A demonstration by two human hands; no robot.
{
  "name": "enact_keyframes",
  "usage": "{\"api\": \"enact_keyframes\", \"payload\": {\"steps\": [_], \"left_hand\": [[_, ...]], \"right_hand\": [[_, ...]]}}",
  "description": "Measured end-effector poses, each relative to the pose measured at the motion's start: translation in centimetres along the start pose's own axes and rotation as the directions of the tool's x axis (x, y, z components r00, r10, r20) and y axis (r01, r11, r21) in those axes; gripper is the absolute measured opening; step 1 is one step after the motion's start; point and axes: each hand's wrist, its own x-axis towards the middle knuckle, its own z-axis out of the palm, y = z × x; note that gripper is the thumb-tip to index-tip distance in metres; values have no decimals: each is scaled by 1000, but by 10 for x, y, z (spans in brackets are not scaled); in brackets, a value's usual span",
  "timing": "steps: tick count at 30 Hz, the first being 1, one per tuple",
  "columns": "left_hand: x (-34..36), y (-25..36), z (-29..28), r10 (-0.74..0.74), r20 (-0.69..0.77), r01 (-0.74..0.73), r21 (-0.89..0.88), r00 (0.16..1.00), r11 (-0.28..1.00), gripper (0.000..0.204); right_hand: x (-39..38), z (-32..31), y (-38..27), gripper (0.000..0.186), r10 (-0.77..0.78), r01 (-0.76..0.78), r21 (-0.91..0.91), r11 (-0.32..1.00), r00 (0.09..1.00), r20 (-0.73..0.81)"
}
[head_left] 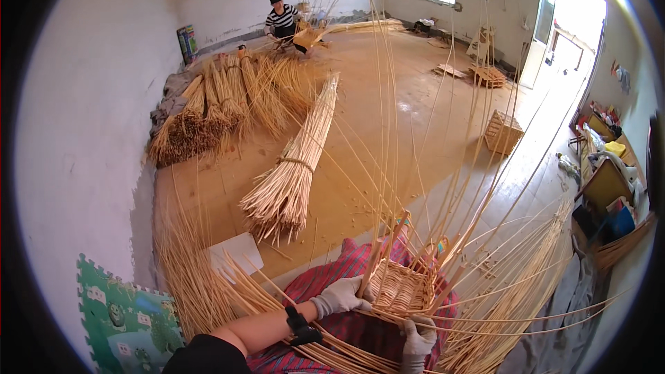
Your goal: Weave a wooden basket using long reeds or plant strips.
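Observation:
A small, partly woven wicker basket (402,284) lies on red plaid cloth (312,277) over my lap, with wooden posts and long pale rods rising from it. My left hand (341,298), in a grey glove below a black wristband, is closed on the basket's near left corner. My right hand (418,338), also gloved, has its fingers curled on rods at the basket's near right edge. More long rods (325,353) run beneath my left forearm and across the lap.
Bundled rods (287,187) lie ahead and piled at left (215,104), loose rods (512,284) at right. A co-worker (280,24) crouches at the back. A finished-looking basket (504,131) stands near the open door (539,41). A foam mat (121,312) leans at lower left, cluttered furniture (603,187) at right.

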Motion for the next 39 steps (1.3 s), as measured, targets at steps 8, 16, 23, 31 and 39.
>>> {"api": "enact_keyframes", "payload": {"steps": [8, 16, 23, 31, 39], "left_hand": [[1, 3, -1, 30, 10, -30, 0, 999, 1000, 37], [7, -13, -4, 112, 85, -111, -16, 990, 994, 37], [-8, -1, 12, 89, -71, -78, 153, 993, 985, 38], [-2, -1, 13, 168, -292, -47, 380, 942, 924, 36], [8, -6, 24, 107, -371, -30, 206, 923, 978, 23]], "right_hand": [[9, -13, 23, 16, -74, 75, -41, 996, 997, 17], [4, -1, 7, 14, -89, 90, -63, 994, 996, 15], [-4, -5, -4, 14, -48, 49, -97, 994, 999, 18], [43, 98, -98, 27, -55, 383, -662, 645, 887, 459], [109, 162, -78, 83, 89, 566, -769, 296, 786, 612]]}}
